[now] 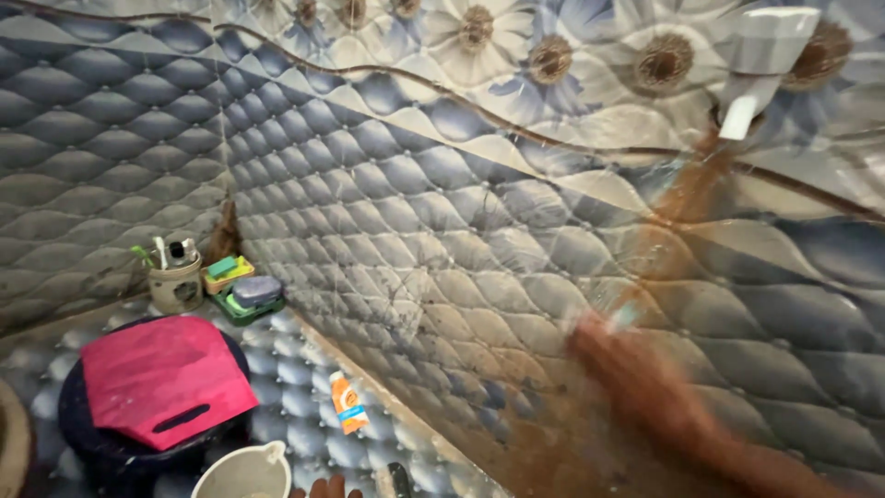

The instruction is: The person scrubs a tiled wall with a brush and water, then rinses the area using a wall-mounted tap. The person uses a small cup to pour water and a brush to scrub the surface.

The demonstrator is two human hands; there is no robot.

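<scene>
Item: small pale scrubbing pad or cloth (619, 318), seen only as a light blur at the tip of the right hand (636, 369). It lies pressed against the quilted-pattern wall tile (442, 240), below and left of the white tap (761, 65), on a brown smear that runs down from that tap. Judged soft, light and yielding, probably wet and slippery; best pinched across its middle with flat fingers so that it stays spread on the glazed surface.

Right hand: forearm rises from the lower right toward the tile, wrist extended, heavily motion-blurred. Whether the fingers are curled round the pad or flat upon it cannot be told.

Left hand (324, 487): only fingertips show at the bottom edge, beside the white jug (244, 472); its grip cannot be told.

Other contents, placed from the tile's corner (226, 231):
- cream holder with brushes (175, 281), just in front
- green soap dish with sponges (241, 288), beside it
- pink chopping board (161, 378) on a dark bucket (101, 443), nearer
- orange tube (348, 403) on the counter, along the wall's foot
</scene>
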